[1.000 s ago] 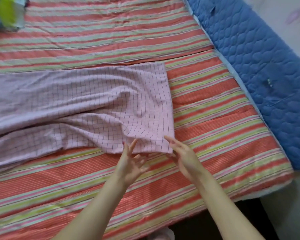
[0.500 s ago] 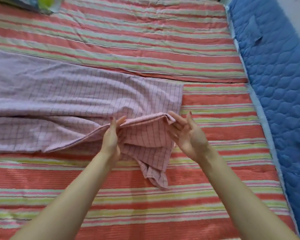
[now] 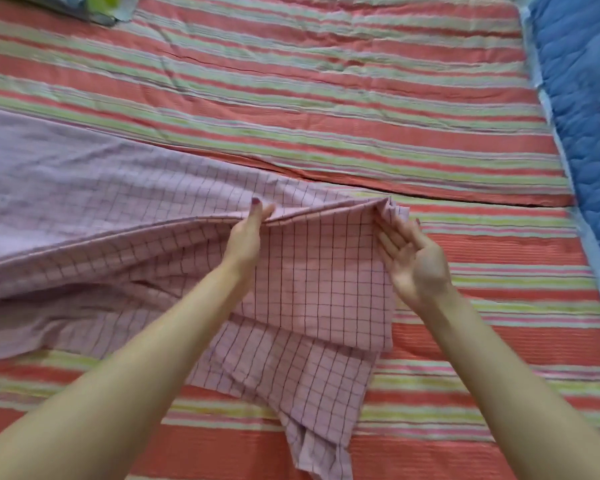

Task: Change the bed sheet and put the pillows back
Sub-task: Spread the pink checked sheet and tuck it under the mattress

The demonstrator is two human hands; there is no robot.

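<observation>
far left: the pink checked sheet (image 3: 125,216) stretches away from the left grip across the bed, rumpled, running out of the picture's left edge.
left hand (image 3: 246,233): thumb and fingers pinch the raised fold of the sheet along its upper edge; the grip is closed on the cloth.
between the grips: a ridge of sheet is lifted off the bed, spanning from one hand to the other.
below the grips: folded layers of the sheet hang toward the viewer, ending in a loose corner near the bottom edge.
right hand (image 3: 413,258): palm turned up, fingers holding the bunched corner of the sheet at the fingertips.
under everything: a striped bed cover (image 3: 326,109) in red, green and pink lies flat on the bed.
right of the right grip: a blue quilted pad (image 3: 586,116) lies alongside the bed's edge.
</observation>
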